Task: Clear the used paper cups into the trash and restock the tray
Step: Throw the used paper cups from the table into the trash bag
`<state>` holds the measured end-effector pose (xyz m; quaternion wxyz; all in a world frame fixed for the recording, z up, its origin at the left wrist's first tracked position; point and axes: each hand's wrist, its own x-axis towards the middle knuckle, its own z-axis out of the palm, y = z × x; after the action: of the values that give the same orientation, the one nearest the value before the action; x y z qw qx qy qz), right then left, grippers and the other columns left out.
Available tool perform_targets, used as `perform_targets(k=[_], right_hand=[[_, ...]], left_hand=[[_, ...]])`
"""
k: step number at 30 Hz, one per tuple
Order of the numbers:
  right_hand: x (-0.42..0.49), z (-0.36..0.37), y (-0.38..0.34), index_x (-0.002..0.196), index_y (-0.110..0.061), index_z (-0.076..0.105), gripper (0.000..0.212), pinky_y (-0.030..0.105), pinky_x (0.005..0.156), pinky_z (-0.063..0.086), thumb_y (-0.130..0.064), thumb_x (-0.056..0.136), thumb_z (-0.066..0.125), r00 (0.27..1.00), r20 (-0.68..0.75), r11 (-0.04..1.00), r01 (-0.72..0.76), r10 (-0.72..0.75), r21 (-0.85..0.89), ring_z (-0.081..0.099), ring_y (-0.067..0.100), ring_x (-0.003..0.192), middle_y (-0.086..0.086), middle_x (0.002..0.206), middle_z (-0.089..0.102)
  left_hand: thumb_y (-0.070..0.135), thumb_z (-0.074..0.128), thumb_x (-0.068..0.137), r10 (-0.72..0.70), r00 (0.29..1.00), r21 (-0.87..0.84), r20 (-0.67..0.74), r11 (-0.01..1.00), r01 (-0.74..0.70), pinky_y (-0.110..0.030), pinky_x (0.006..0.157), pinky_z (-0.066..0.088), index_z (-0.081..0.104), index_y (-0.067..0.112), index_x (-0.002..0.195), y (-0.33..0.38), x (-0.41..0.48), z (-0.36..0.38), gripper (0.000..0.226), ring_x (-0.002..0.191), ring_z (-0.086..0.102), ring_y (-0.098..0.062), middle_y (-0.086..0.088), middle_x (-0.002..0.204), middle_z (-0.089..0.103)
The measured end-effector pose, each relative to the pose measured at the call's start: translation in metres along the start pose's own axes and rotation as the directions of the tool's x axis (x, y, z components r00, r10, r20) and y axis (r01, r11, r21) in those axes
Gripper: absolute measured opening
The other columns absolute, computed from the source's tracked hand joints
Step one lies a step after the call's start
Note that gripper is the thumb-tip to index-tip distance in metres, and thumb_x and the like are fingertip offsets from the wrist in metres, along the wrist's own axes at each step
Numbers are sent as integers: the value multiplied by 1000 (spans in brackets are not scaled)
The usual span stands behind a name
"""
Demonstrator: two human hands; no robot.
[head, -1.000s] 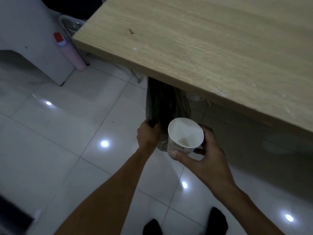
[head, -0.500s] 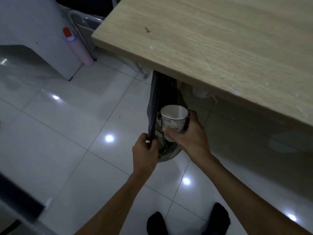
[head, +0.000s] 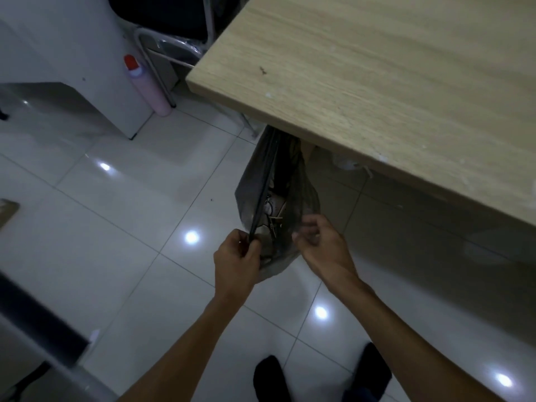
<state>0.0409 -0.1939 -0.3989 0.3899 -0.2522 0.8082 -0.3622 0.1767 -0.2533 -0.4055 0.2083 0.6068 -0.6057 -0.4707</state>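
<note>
Eyes on the dark, see-through plastic trash bag (head: 304,192), hanging below the near edge of the pale wooden table (head: 377,82) at my 12 o'clock, with the tabletop running off toward 2 o'clock. My left hand (head: 236,256) has the bag's rim on its 9 o'clock side pinched between thumb and curled fingers, drawing that edge into a taut line. My right hand (head: 322,245) hovers at the bag's 3 o'clock side, fingers loosely curled, with nothing in them that I can see. Whether the tips brush the film, I can't tell.

Down inside, I see pale crumpled shapes. I read them as white paper cups (head: 274,206) among other scraps, though it's too dim to be sure.

As for handling, that film looks thin, limp and slick. I'd expect the mouth to sag shut if let go, so the grip belongs on the bunched rim, not the belly, which could stretch or tear. The load seems light, mostly paper. The cups should be featherweight and soft-walled, easy to crush and maybe damp inside. I'd take one round the wall near its lip, gently.

There's no tray in view, so restocking looks to be ahead of me. A pink bottle with a red cap (head: 146,88) leans on a white cabinet (head: 72,53) at 10 o'clock, well apart.
</note>
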Motion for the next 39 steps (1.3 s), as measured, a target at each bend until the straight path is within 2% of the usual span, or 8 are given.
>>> perform_targets(k=[5, 14, 19, 22, 26, 29, 34, 39], right_hand=[[-36, -24, -10, 112, -26, 55, 34, 26, 74, 52, -25, 82, 71, 994, -73, 993, 87, -81, 86, 60, 8, 85, -16, 96, 57], [-107, -97, -50, 103, -44, 51, 36, 14, 77, 46, -28, 80, 73, 955, -104, 942, 292, -277, 164, 56, -2, 95, -21, 101, 59], [-143, -154, -77, 101, -43, 54, 28, 14, 76, 48, -48, 74, 63, 905, -186, 895, 414, -384, 168, 60, 0, 95, -21, 100, 62], [-155, -190, -87, 100, -42, 54, 26, 14, 73, 49, -47, 76, 60, 878, -243, 881, 453, -413, 135, 60, 1, 94, -21, 99, 62], [-148, -250, -82, 98, -40, 55, 25, 17, 69, 50, -41, 76, 67, 849, -376, 890, 441, -372, 114, 61, 5, 92, -18, 96, 62], [-132, -299, -60, 95, -38, 58, 26, 20, 69, 51, -33, 73, 70, 824, -490, 914, 387, -285, 121, 61, 5, 89, -16, 94, 64], [-102, -369, -24, 100, -23, 59, 32, 8, 77, 42, -31, 72, 74, 771, -582, 956, 291, -261, -42, 57, 3, 90, -6, 99, 63], [-61, -426, -13, 107, -15, 60, 52, 35, 84, 42, -50, 69, 54, 691, -624, 916, 146, -364, -373, 56, 24, 103, 3, 108, 61]], left_hand=[[15, 60, 87, 72, 997, 228, 2, 971, -71, -12, 47, 36, 57, 15, 77, 14, -6, -8, 11, 56, 53, -8, 7, 63, 56], [25, 59, 92, 140, 989, 427, 56, 892, -151, -18, 46, 30, 58, 13, 79, 43, -33, -17, 17, 54, 50, -3, 9, 61, 54], [14, 63, 90, 325, 941, 230, 92, 913, -337, -9, 47, 38, 57, 15, 73, 101, -78, -14, 18, 54, 55, -2, 9, 58, 56], [9, 67, 87, 466, 877, 111, 116, 872, -477, -7, 47, 36, 57, 17, 72, 143, -103, -3, 20, 54, 55, -7, 6, 58, 58], [25, 59, 89, 632, 766, -69, 120, 775, -628, -20, 46, 45, 59, 15, 74, 204, -123, 24, 18, 51, 56, -11, 4, 58, 56], [31, 58, 89, 659, 742, -123, 118, 752, -648, -30, 45, 47, 60, 12, 71, 248, -129, 60, 26, 49, 54, -15, 4, 57, 56], [40, 59, 81, 658, 743, -122, 126, 753, -646, -10, 57, 38, 60, 23, 74, 317, -132, 125, 18, 60, 53, -7, 8, 66, 59], [36, 73, 73, 636, 753, -123, 170, 772, -624, -11, 63, 40, 63, 21, 81, 368, -123, 199, 19, 70, 58, -4, 9, 73, 62]])
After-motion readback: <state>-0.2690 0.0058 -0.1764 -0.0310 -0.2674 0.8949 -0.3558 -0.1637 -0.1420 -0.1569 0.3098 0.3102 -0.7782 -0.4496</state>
